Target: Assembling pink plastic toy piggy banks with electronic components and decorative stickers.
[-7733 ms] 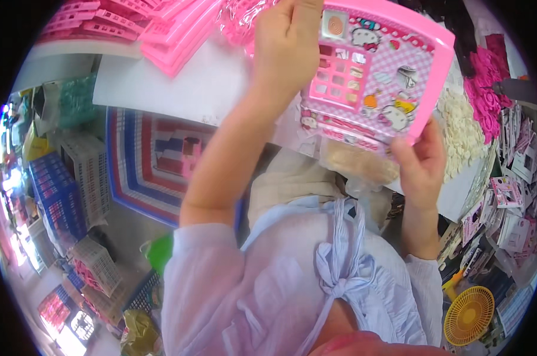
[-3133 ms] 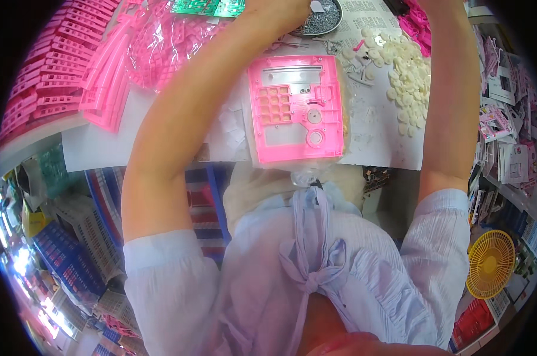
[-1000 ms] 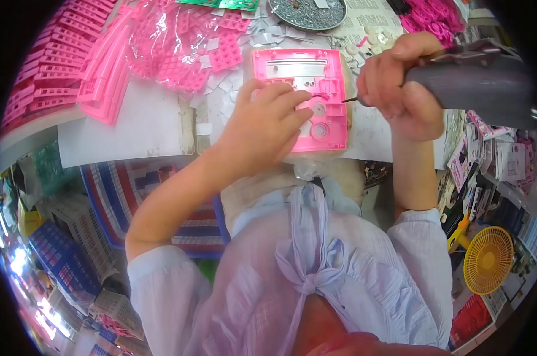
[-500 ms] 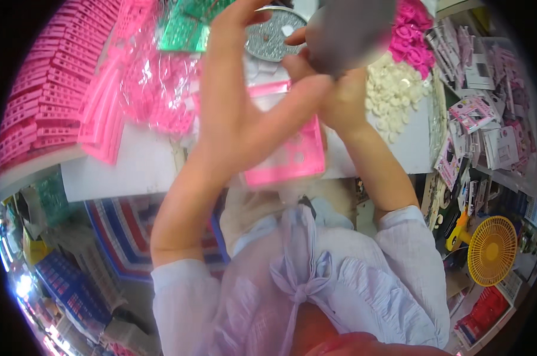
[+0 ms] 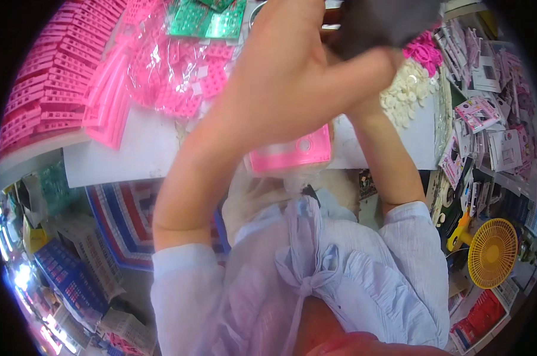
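The left hand (image 5: 304, 77) is hanging above the table (image 5: 117, 142) at the upper centre of the frame, its thumb spreading wide to the right; its fingers are running up out of sight at the top edge, so I cannot tell whether they are holding anything. Just above that thumb, a dark grey tool (image 5: 390, 24) is showing as a blur. The right hand (image 5: 363, 107) is hiding mostly behind the left thumb and the tool, so how far its fingers are closing, or on what, I cannot tell. The pink panel (image 5: 289, 157) is lying on the table at the centre of the frame, only its lower part peeking out beneath the left hand. Green circuit boards (image 5: 224, 24) and a clear bag of pink parts (image 5: 161, 71) are lying to the upper left, while pale discs (image 5: 406, 98) are heaping at the upper right.
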`<state>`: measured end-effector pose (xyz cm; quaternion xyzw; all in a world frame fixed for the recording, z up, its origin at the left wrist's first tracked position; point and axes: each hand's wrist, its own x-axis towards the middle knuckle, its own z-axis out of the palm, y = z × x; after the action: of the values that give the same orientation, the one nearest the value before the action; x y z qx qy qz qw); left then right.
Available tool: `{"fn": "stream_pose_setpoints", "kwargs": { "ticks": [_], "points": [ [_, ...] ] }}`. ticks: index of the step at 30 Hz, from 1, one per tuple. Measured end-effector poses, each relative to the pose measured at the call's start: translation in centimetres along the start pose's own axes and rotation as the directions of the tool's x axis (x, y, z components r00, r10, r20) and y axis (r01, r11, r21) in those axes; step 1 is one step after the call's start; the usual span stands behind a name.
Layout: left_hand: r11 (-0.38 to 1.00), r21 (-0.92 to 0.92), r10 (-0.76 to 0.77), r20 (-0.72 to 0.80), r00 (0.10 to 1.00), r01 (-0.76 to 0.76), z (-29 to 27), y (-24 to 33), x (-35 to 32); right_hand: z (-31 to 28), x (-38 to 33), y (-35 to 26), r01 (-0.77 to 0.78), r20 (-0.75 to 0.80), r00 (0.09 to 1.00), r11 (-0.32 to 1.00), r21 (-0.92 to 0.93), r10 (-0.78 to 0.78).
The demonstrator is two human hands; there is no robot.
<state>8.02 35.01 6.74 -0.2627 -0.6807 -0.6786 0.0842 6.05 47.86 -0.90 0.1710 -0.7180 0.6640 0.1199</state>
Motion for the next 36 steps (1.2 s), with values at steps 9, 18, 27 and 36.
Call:
{"fn": "stream_pose_setpoints", "kwargs": {
  "ticks": [9,18,27,36],
  "points": [
    [0.731,0.619,-0.076,0.493,0.867,-0.289,-3.6,-9.4,-11.9,-6.3,-2.3,-0.6,-0.028,0.288,0.947,0.859,0.511,-0.14],
    [0.48,0.792,-0.197,0.515,0.835,-0.376,-1.8,-7.6,-12.7,-5.9,-2.6,-0.1,-0.077,0.371,0.919,0.862,0.502,-0.134],
    [0.601,0.759,-0.149,0.413,0.899,-0.249,-1.6,-8.2,-12.7,-1.7,-4.7,0.6,-0.174,0.229,0.971,0.84,0.514,0.062],
    [0.612,0.756,-0.138,0.392,0.91,-0.233,-1.8,-8.3,-13.4,-1.6,-5.7,2.0,0.06,0.403,0.908,0.988,0.144,-0.115]
  ]
}}
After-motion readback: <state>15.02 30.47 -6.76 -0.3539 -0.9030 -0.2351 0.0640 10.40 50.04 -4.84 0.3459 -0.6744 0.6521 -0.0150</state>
